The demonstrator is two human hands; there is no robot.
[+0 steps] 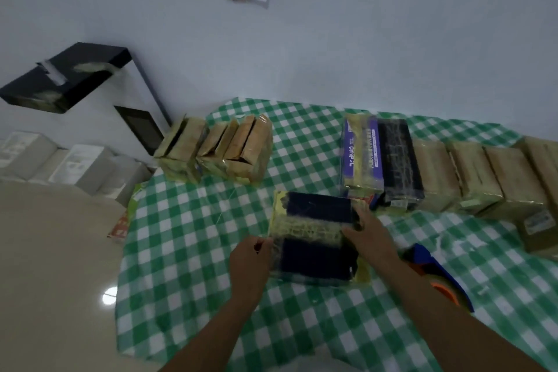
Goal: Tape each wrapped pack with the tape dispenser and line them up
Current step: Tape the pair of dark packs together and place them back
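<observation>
Lying flat on the green checked cloth (187, 220) just below the middle of the frame, the dark blue wrapped pack (317, 238) has a person's two hands on it. The left hand (250, 257) grips its left edge, fingers curled and pinching the wrap there. The right hand (368, 232) rests on the top near the right edge with its fingers stretched out and holding nothing, though blur hides the fingertips. The blue and orange tape dispenser (437, 275) sits on the cloth at lower right, partly behind the right forearm. A row of packs (431, 172) runs along the cloth's far edge at upper right, and a cluster of tan packs (217, 148) stands at upper centre. A black shelf (66, 75) hangs at upper left.
</observation>
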